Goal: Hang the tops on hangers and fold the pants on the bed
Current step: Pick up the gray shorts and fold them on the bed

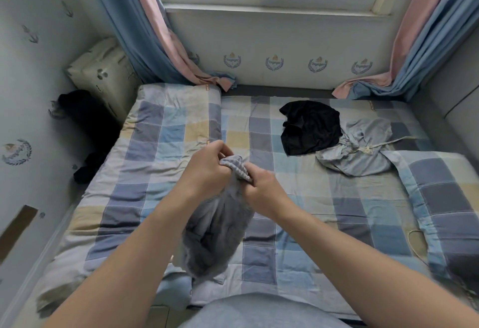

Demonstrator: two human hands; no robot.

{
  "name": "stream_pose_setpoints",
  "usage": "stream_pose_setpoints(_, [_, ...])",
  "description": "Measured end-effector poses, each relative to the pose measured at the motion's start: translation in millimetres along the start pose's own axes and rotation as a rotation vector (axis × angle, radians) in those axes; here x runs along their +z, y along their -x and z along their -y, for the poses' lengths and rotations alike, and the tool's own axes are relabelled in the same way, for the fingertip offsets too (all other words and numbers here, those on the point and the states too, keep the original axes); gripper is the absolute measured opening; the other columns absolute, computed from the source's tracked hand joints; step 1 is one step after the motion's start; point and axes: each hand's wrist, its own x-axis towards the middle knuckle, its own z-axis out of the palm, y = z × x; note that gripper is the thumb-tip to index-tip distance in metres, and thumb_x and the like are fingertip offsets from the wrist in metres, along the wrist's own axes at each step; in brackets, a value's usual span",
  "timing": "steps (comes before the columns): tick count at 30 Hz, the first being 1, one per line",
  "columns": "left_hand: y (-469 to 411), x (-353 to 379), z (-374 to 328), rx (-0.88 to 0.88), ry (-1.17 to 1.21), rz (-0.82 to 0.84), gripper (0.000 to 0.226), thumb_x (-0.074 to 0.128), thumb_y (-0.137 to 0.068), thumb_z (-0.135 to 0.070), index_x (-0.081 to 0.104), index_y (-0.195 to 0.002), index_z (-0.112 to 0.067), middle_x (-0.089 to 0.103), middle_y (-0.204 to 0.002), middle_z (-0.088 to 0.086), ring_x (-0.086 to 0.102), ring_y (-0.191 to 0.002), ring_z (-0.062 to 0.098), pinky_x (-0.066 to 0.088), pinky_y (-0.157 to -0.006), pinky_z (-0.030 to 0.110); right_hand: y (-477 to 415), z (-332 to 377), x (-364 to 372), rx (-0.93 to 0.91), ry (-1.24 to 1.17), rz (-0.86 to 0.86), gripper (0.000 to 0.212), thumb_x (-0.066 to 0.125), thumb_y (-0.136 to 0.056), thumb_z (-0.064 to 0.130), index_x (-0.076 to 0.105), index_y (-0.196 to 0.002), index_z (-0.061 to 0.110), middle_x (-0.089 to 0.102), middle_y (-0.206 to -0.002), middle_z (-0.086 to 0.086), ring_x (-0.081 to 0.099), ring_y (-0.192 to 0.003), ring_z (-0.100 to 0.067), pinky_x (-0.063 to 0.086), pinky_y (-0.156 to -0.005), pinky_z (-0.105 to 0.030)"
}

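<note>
A grey garment [215, 234] with a ribbed band at its top hangs above the middle of the bed [298, 213]. My left hand [207, 169] grips the ribbed band from the left. My right hand [264, 190] pinches the same band from the right, close beside the left hand. The garment's lower part bunches and hangs over the checked sheet. A black garment [311, 127] lies crumpled at the far side of the bed. Beside it on the right lies a light blue garment [360, 151] with a drawstring. No hanger is in view.
A checked quilt [166, 131] covers the bed's left half, and a checked pillow [445, 198] lies at the right edge. Blue and pink curtains [160, 42] hang either side of the window. Dark items [88, 125] and a cushion [108, 74] sit in the left gap by the wall.
</note>
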Motion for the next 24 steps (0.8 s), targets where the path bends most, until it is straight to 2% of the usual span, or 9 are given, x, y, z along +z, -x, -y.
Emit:
stream_pose_setpoints(2, [-3,-2,16,0.013,-0.150,-0.079,0.031,0.052,-0.076,0.004,0.062,-0.089,-0.022,0.064,-0.083,-0.004,0.059,-0.079,0.017,0.043,-0.064,0.029,-8,-5,-11,0.004,0.162,-0.068,0.016,0.048,-0.084,0.015,0.049,-0.072,0.025,0.055,-0.067,0.004,0.051,-0.064,-0.020,0.038,-0.054,-0.034])
stream_pose_setpoints(6, [-13,-2,60,-0.122,-0.393,-0.118,0.034,0.049,-0.080,0.006,0.060,-0.098,-0.020,0.056,-0.100,-0.001,0.056,-0.096,0.025,0.050,-0.078,0.038,-24,-28,-43,0.040,0.547,-0.133,0.023,0.047,-0.085,0.003,0.047,-0.077,0.025,0.049,-0.078,0.005,0.048,-0.073,-0.023,0.029,-0.056,-0.032])
stream_pose_setpoints(10, [-18,-2,106,-0.335,-0.482,-0.057,0.024,0.049,-0.083,0.002,0.060,-0.088,-0.019,0.065,-0.100,0.008,0.057,-0.090,0.029,0.050,-0.076,0.037,-23,-70,-81,0.290,0.748,-0.137,0.018,0.047,-0.083,0.003,0.055,-0.082,0.019,0.053,-0.085,0.000,0.055,-0.081,-0.029,0.034,-0.058,-0.031])
stream_pose_setpoints(12, [-17,-8,122,-0.411,-0.470,-0.038,0.022,0.050,-0.083,0.000,0.060,-0.083,-0.020,0.066,-0.098,0.009,0.057,-0.089,0.029,0.051,-0.076,0.037,-14,-94,-101,0.436,0.787,-0.142,0.019,0.047,-0.085,0.004,0.057,-0.083,0.021,0.057,-0.090,-0.002,0.055,-0.083,-0.028,0.037,-0.063,-0.032])
stream_pose_setpoints(15, [-16,-12,140,-0.522,-0.416,-0.034,0.020,0.052,-0.086,-0.003,0.061,-0.082,-0.020,0.066,-0.100,0.010,0.059,-0.091,0.031,0.053,-0.079,0.038,0,-119,-123,0.597,0.696,-0.214,0.022,0.047,-0.084,0.004,0.054,-0.076,0.023,0.056,-0.089,-0.002,0.055,-0.086,-0.029,0.039,-0.066,-0.033])
stream_pose_setpoints(17, [-18,-9,146,-0.623,-0.267,-0.087,0.014,0.052,-0.089,-0.004,0.063,-0.090,-0.013,0.064,-0.102,0.013,0.060,-0.092,0.034,0.055,-0.080,0.040,6,-126,-127,0.632,0.588,-0.247,0.023,0.047,-0.082,0.001,0.057,-0.075,0.021,0.057,-0.086,-0.004,0.056,-0.087,-0.031,0.039,-0.065,-0.033])
stream_pose_setpoints(19, [-18,1,144,-0.826,0.126,-0.168,0.010,0.050,-0.095,-0.005,0.059,-0.101,-0.006,0.061,-0.102,0.018,0.063,-0.087,0.037,0.057,-0.079,0.045,10,-125,-121,0.573,0.384,-0.238,0.030,0.043,-0.078,-0.008,0.062,-0.076,0.015,0.060,-0.081,-0.009,0.056,-0.082,-0.030,0.037,-0.058,-0.030])
stream_pose_setpoints(21, [-16,9,134,-0.987,0.561,-0.204,0.010,0.047,-0.101,-0.003,0.056,-0.101,-0.003,0.062,-0.095,0.022,0.063,-0.074,0.034,0.054,-0.064,0.045,15,-120,-110,0.469,0.189,-0.204,0.039,0.037,-0.072,-0.017,0.062,-0.073,0.013,0.058,-0.073,-0.009,0.051,-0.073,-0.025,0.034,-0.053,-0.025])
stream_pose_setpoints(24, [-23,13,122,-0.947,0.728,-0.169,0.018,0.043,-0.103,-0.002,0.059,-0.110,-0.006,0.064,-0.093,0.019,0.061,-0.073,0.031,0.051,-0.057,0.043,17,-112,-102,0.380,0.128,-0.106,0.035,0.034,-0.075,-0.017,0.058,-0.074,0.009,0.052,-0.069,-0.007,0.047,-0.068,-0.023,0.035,-0.049,-0.024])
